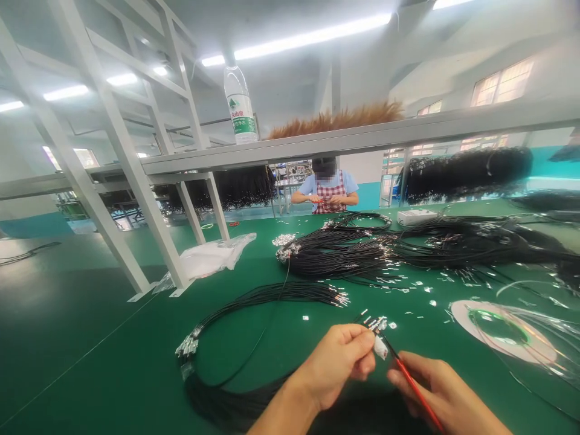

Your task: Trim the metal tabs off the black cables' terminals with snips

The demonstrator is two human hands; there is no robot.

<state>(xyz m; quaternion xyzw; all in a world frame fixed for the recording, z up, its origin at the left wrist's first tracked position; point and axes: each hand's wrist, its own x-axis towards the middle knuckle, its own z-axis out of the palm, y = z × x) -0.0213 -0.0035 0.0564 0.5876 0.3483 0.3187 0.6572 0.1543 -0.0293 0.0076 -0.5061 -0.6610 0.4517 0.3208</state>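
My left hand [338,365] is closed in a pinch at the silver-tipped ends of thin black cables [368,320]. A small crumpled white piece [380,347] shows right by its fingertips. In my right hand [435,386] is a slim tool with a red handle [414,383] and a narrow dark tip, its tip reaching those cable ends beside my left fingertips. Exactly which strand the left fingers grip is partly hidden. A curved bundle of black cables [217,399] with silver ends lies to the left and passes behind my left wrist.
Large heaps of black cables [335,251] and scattered silver bits cover the green table [136,356]. A pale spool [460,314] lies at right. A plastic bag [217,260] rests by the grey rack legs [154,229]. A bottle [240,112] stands on the shelf; a person [335,190] works opposite.
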